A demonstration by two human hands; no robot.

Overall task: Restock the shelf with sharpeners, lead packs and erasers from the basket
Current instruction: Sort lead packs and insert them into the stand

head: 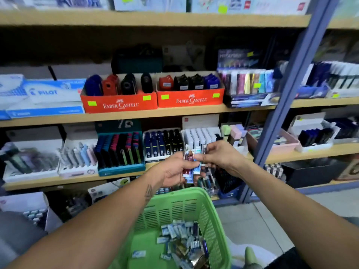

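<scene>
Both hands meet above the green basket: the left hand grips a fan of slim lead packs, and the right hand pinches their tops. Two red trays on the shelf read "FABER-CASTELL"; a blue box reads "PILOT".

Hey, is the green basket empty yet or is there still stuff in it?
Not empty. The green basket still has a loose pile of small packs on its floor, mostly toward its right side.

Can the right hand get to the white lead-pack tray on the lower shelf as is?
Probably yes: the right hand sits just in front of the white tray, nothing between them. But it pinches slim packs shared with the left hand.
</scene>
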